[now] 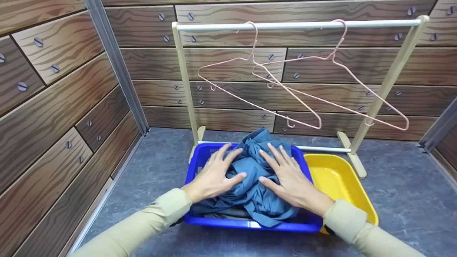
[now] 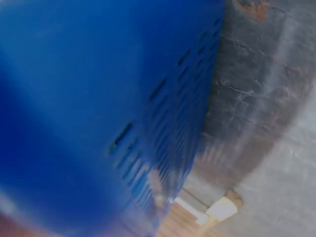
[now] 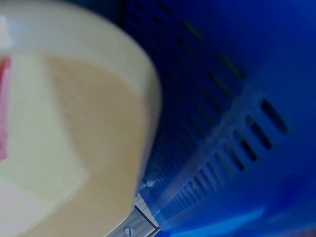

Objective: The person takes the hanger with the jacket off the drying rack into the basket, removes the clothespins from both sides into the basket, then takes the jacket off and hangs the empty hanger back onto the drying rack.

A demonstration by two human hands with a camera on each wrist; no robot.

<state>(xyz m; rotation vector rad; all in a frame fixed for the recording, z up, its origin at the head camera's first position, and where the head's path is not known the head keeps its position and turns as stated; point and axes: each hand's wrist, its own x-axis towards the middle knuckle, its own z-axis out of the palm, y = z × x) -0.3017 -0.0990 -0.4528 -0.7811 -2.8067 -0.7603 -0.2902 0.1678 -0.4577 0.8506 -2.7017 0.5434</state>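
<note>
A heap of crumpled blue cloth [image 1: 255,175] fills the blue basket [image 1: 250,224] in the head view; its kind of garment cannot be made out. My left hand [image 1: 214,175] lies over the cloth's left side with fingers spread. On the right side my right hand [image 1: 291,175] is spread too, its thumb pointing inward toward the left thumb. Under the blue cloth a darker grey cloth [image 1: 228,212] shows near the front rim. The left wrist view is filled mostly by the slotted basket wall [image 2: 173,118], and neither hand's fingers show in the wrist views.
Behind the basket stands a garment rack [image 1: 300,25] with two pink hangers [image 1: 255,60] on its bar. A yellow tray [image 1: 339,178] sits to the right, beside the basket. Wood-patterned walls [image 1: 150,64] enclose the grey floor [image 1: 157,160] at the back and left.
</note>
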